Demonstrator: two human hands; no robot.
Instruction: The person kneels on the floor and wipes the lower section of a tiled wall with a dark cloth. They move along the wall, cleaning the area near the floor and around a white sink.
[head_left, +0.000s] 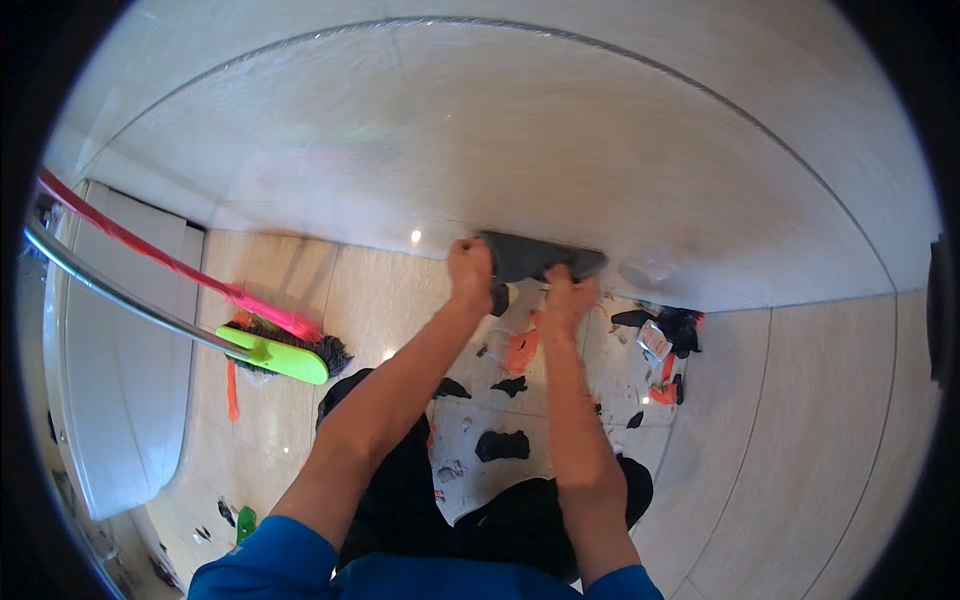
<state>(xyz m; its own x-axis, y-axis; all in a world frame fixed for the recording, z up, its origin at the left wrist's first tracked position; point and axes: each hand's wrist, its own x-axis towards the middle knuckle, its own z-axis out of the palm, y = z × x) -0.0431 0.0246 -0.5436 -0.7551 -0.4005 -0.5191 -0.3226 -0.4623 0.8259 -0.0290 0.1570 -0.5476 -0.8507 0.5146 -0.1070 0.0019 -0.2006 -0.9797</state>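
A dark grey flat strip (535,258) is stretched between my hands, close to the foot of the pale tiled wall. Whether it is cloth or rubber, I cannot tell. My left hand (470,266) is closed on its left end. Toward the right end, my right hand (571,294) grips the strip's lower edge. Below my hands, an orange scrap (521,350) lies on the floor between my forearms. Nearer to my knees are a black scrap (502,445) and several smaller dark bits.
On the left, a green-backed brush head (285,361) with a metal handle lies beside a pink-handled broom (275,312). A white panel (125,340) stands at the far left. Black scraps (680,328) and a small white packet (654,341) lie right of my right hand.
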